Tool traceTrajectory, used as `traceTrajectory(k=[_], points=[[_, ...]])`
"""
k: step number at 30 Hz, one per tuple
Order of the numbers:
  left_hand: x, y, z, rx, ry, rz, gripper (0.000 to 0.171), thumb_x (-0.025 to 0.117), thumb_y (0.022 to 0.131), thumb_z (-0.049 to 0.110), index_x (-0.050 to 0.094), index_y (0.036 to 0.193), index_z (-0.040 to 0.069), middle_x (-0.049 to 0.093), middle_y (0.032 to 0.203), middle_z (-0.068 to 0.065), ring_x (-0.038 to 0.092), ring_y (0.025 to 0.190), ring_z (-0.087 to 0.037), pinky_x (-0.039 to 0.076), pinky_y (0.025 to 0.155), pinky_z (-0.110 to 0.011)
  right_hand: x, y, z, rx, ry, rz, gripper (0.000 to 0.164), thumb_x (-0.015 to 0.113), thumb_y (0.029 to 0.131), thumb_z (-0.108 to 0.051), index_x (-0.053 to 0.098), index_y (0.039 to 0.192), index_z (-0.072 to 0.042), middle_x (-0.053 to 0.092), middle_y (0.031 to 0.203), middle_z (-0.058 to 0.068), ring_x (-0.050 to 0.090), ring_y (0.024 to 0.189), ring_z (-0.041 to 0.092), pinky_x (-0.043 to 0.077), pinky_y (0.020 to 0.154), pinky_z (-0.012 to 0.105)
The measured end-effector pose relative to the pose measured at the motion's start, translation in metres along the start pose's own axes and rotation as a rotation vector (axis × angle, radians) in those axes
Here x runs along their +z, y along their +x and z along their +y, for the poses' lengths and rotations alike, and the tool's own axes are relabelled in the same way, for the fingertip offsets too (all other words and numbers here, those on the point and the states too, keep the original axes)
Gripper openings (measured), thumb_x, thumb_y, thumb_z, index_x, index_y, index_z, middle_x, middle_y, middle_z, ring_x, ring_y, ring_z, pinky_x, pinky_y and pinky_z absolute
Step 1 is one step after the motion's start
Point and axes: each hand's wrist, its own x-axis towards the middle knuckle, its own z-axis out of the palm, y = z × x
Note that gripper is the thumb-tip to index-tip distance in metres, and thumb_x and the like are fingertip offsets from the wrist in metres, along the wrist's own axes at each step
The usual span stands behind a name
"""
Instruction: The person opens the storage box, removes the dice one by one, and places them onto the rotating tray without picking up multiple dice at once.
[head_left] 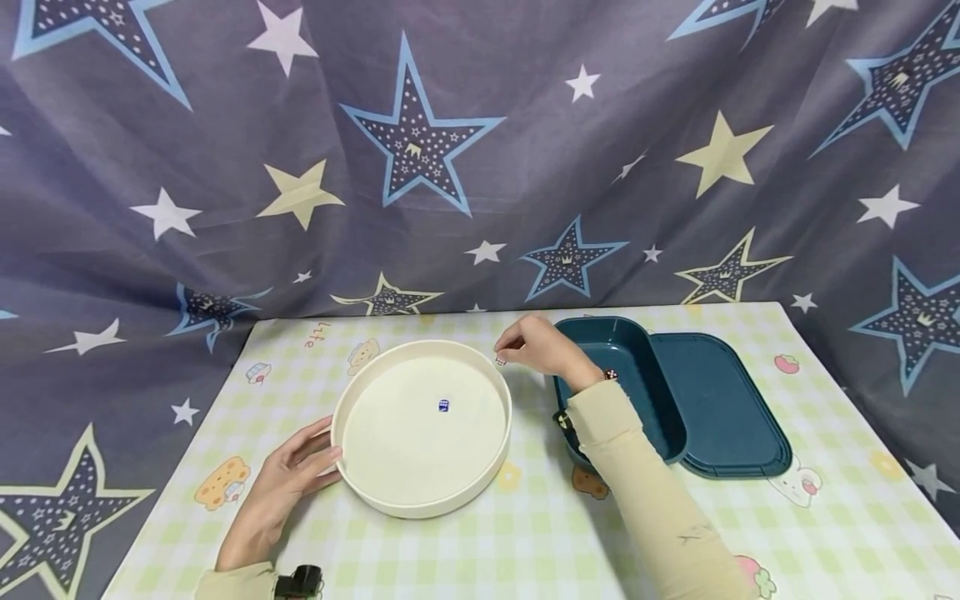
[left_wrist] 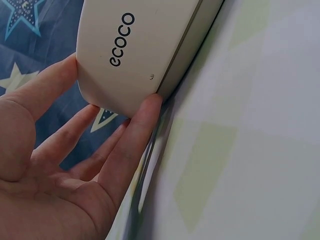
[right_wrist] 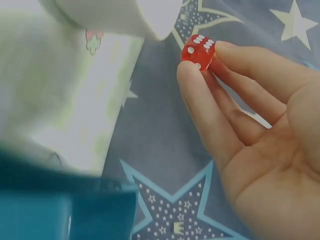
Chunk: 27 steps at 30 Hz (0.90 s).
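In the head view a round cream tray (head_left: pixel 422 510) stands on the table with one blue die (head_left: pixel 443 406) lying inside it. My left hand (head_left: pixel 296 467) holds the tray's left side; the left wrist view shows thumb and fingers spread across its outer wall (left_wrist: pixel 130 55), which is printed "ecoco". Just past the tray's right rim, my right hand (head_left: pixel 542 346) pinches a red die (right_wrist: pixel 198 52) with white pips between thumb and fingertips. That die is raised above the table. Below the right forearm is a teal box (head_left: pixel 663 408), partly hidden by the sleeve.
A flat teal lid (head_left: pixel 723 404) lies against the box's right side. By the right wrist shows a small dark red spotted piece (head_left: pixel 611 375); I cannot tell if it is a die or part of the strap. A starry curtain (head_left: pixel 465 167) hangs behind the checked tablecloth (head_left: pixel 495 550).
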Motion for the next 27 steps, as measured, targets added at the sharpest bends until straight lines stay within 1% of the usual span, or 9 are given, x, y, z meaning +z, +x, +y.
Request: traceTrajectory(k=[4,9,15,22,27], points=[[-0.001,-0.001,0.000,-0.017,0.022,0.007,0.070,0.069,0.096,0.025,0.034,0.155,0.013,0.045,0.145,-0.015,0.066,0.109,-0.007,0.059,0.093,-0.031,0.009,0.004,-0.008,0.005,0.003,-0.026,0.011,0.070,0.093,-0.009,0.079,0.098,-0.004,0.076,0.095,0.006,0.068,0.082,0.014,0.059,0.074,0.025],[-0.002,-0.002,-0.001,-0.015,0.033,0.009,0.070,0.068,0.096,0.026,0.034,0.155,0.013,0.043,0.146,-0.017,0.065,0.110,-0.008,0.059,0.094,-0.032,0.020,0.008,-0.014,0.015,0.030,-0.065,0.012,0.070,0.092,-0.007,0.078,0.099,-0.002,0.076,0.095,0.007,0.068,0.082,0.013,0.060,0.075,0.023],[-0.003,-0.001,0.000,-0.006,0.025,0.000,0.069,0.069,0.096,0.026,0.034,0.154,0.013,0.044,0.146,-0.014,0.065,0.110,-0.006,0.059,0.093,-0.031,0.034,0.010,-0.016,0.021,0.015,-0.102,0.012,0.072,0.091,-0.006,0.077,0.099,0.001,0.075,0.092,0.007,0.067,0.079,0.011,0.058,0.074,0.020],[-0.001,-0.001,0.001,0.002,0.030,-0.009,0.069,0.067,0.097,0.025,0.033,0.155,0.013,0.038,0.151,-0.020,0.064,0.110,-0.005,0.059,0.093,-0.030,0.046,0.012,-0.018,-0.003,-0.002,-0.124,0.010,0.072,0.090,-0.005,0.078,0.096,0.001,0.075,0.090,0.006,0.065,0.078,0.008,0.057,0.073,0.017],[0.000,0.000,0.001,-0.003,0.027,-0.006,0.068,0.067,0.097,0.025,0.033,0.155,0.014,0.038,0.152,-0.020,0.064,0.110,-0.004,0.059,0.093,-0.030,0.058,0.012,-0.019,0.001,-0.006,-0.151,0.008,0.071,0.091,-0.004,0.078,0.093,-0.001,0.075,0.086,0.005,0.063,0.074,0.007,0.054,0.070,0.015]])
